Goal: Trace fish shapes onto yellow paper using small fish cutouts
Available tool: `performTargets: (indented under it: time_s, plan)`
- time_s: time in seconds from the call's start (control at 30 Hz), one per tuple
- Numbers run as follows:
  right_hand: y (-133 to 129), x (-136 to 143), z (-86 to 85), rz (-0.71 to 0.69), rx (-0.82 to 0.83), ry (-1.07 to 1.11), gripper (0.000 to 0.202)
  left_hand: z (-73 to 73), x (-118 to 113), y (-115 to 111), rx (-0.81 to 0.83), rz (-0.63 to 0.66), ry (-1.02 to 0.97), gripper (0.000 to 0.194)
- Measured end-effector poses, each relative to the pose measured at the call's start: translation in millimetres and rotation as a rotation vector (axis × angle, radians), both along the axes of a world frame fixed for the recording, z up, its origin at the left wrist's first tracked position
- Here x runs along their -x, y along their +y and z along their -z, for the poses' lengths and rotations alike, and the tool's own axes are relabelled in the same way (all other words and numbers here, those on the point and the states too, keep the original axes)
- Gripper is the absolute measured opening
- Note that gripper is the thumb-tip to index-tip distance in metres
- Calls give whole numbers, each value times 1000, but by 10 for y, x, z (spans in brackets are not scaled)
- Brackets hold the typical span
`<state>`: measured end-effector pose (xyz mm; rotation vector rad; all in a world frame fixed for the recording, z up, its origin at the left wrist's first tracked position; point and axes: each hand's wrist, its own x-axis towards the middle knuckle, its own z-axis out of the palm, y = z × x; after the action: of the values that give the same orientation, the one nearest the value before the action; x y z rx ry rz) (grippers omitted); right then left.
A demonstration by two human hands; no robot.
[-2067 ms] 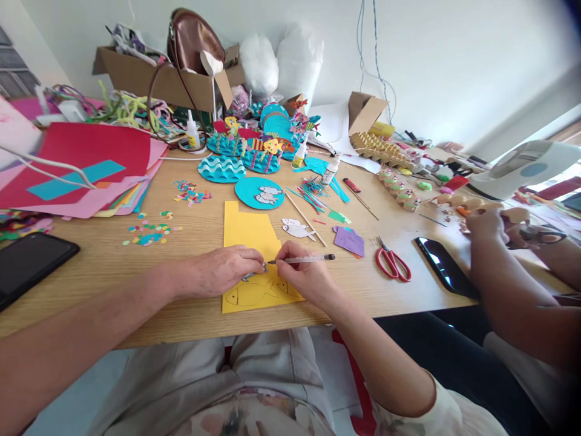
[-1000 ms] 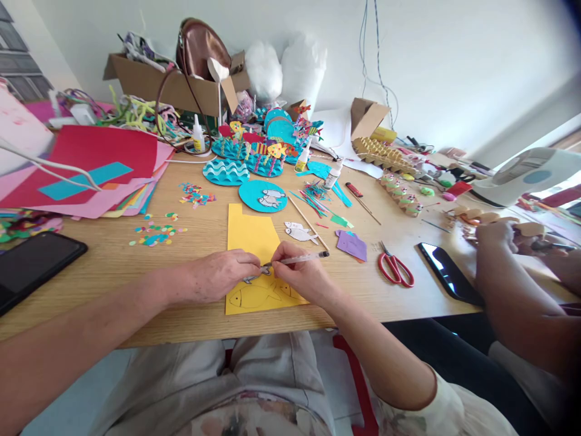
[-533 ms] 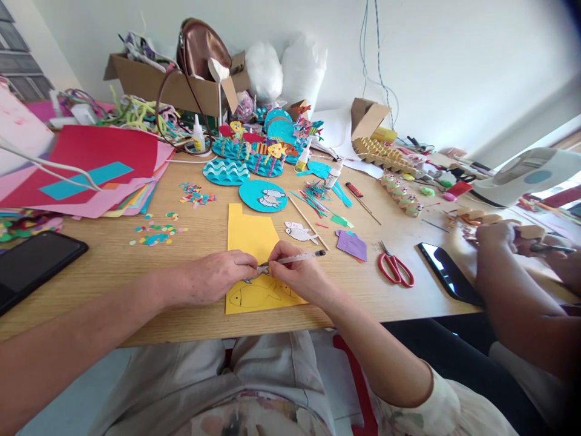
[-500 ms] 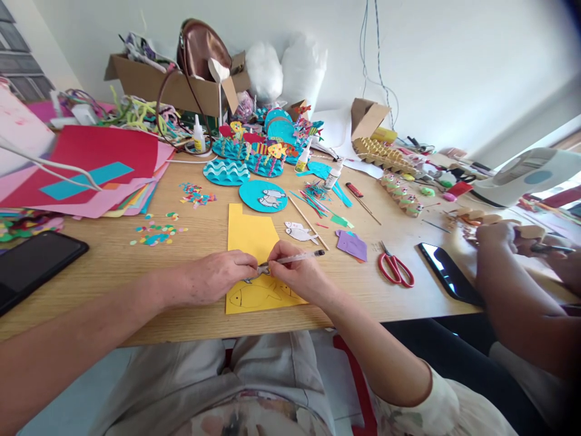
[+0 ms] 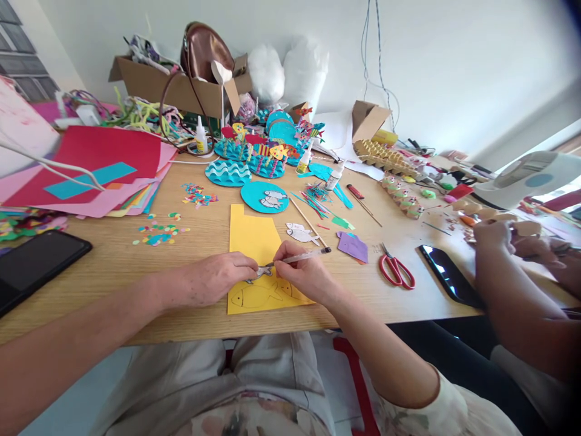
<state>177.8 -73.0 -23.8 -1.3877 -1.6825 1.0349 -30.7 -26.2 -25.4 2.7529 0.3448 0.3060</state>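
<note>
In the head view, a sheet of yellow paper (image 5: 247, 233) lies at the table's front edge, with fish outlines drawn along its lower part. My left hand (image 5: 222, 275) keeps a small grey-white paper fish (image 5: 263, 272) pressed against the sheet, its fingertips on the cutout's left end. A clear pen with a dark end cap (image 5: 302, 257) is pinched in my right hand (image 5: 302, 269), its tip at the fish's tail. Right of the sheet lie more white paper fish (image 5: 300, 232) and a thin wooden stick (image 5: 303, 215).
Red-handled scissors (image 5: 396, 269), purple paper pieces (image 5: 353, 247) and a phone (image 5: 447, 275) lie to the right. Another person's hands (image 5: 494, 236) work beyond. A teal disc (image 5: 264, 197) and paper confetti (image 5: 161, 231) sit behind; another phone (image 5: 43, 263) lies left.
My right hand and the pen have shifted slightly right, showing more of the paper fish's tail. My left hand still holds the fish in place. The view has moved a little.
</note>
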Motion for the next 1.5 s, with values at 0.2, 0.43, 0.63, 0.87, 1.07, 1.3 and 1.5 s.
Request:
performTargets:
  time_s: [0.2,0.43,0.63,0.87,1.07,1.3,1.5]
  plan:
    - [-3,2,9,-3,8,13,4,42,18,-3,-8,9,-23,33]
    - [7,50,-51,-11,3,-30,3,56,30,-35,-4,-37,-25,35]
    - [59,96,-4,-48,-30,-44,3,110,43,-30,18,-37,-51,37]
    - [83,152,-12,-72,-62,-52,5,117,52,-24,38,-27,-57,35]
    - [91,166,-5,-85,-85,-56,5,94,56,-33,-68,-36,-13,31]
    - [114,170,-21,-129,-108,-127,7,106,68,-40,-75,-99,50,33]
    - [121,166,-25,-117,-88,-97,8,17,50,-72,-68,-103,79,35]
